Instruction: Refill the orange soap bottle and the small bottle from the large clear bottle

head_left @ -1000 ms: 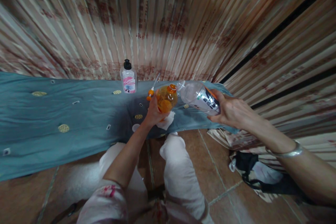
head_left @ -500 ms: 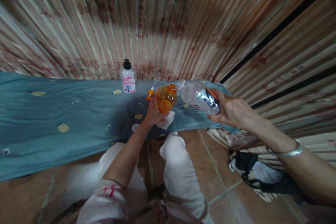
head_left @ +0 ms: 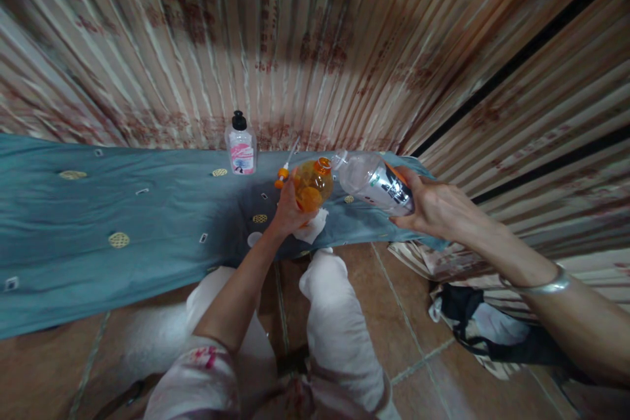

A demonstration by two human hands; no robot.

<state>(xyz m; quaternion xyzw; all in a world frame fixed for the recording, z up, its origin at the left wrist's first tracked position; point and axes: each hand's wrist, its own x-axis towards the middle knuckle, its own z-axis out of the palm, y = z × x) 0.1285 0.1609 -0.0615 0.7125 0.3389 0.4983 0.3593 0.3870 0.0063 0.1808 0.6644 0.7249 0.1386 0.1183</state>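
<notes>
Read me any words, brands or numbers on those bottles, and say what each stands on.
No text can be read here.
Pump bottle: pink and white label, print too small and blurred.
Clear bottle in the right hand: dark and silver label with white marks, blurred.
Orange bottle in the left hand: no legible print.
Blue cloth: woven motifs only.

orange bottle [head_left: 311,187] | teal cloth [head_left: 123,223], gold medallions | striped curtain [head_left: 315,46]

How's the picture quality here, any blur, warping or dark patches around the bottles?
Head view: dim, warm light; wide-lens warping bends the striped curtain and blue cloth at the edges. The orange bottle and clear bottle are fairly sharp; a shadow darkens the cloth beneath the left hand; the knees are washed out.
</notes>
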